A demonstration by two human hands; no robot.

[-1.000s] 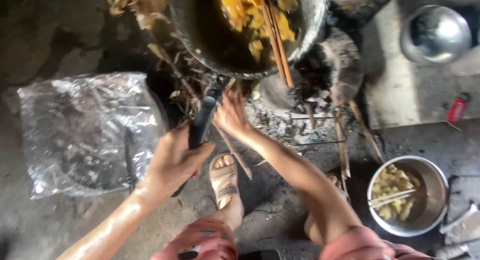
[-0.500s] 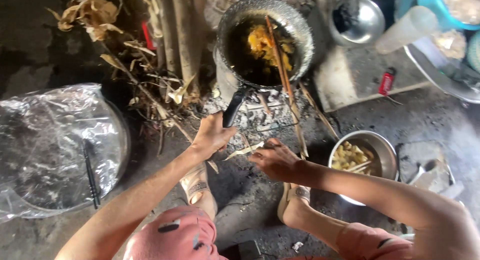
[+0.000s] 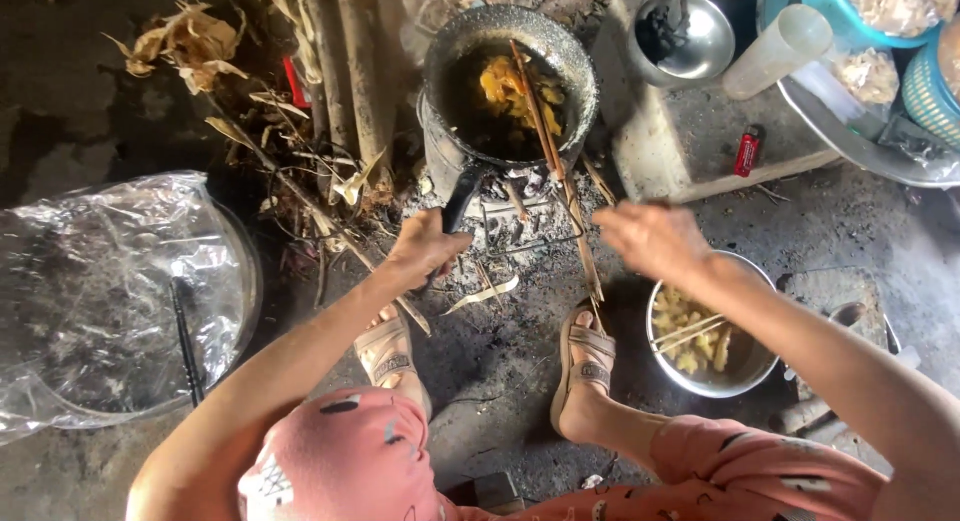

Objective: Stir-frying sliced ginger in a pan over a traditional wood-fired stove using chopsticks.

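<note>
A blackened pan with yellow food in dark oil sits on a small stove over ash. My left hand is closed around the pan's black handle. Two long wooden chopsticks lean out of the pan and slant down toward the ground. Just right of their lower part hovers my right hand, blurred, fingers apart and holding nothing. Under my right forearm stands a metal bowl with pale yellow pieces and a pair of short chopsticks. My sandalled feet rest in front of the stove.
A round tray under crinkled clear plastic lies at the left. Dry leaves and firewood sticks lie left of the stove. A concrete block holds an empty metal bowl, a plastic cup and a red lighter. Baskets stand at the top right.
My right hand has risen from the ash in front of the stove and moved right, next to the long chopsticks. My left hand has stayed on the pan handle.
</note>
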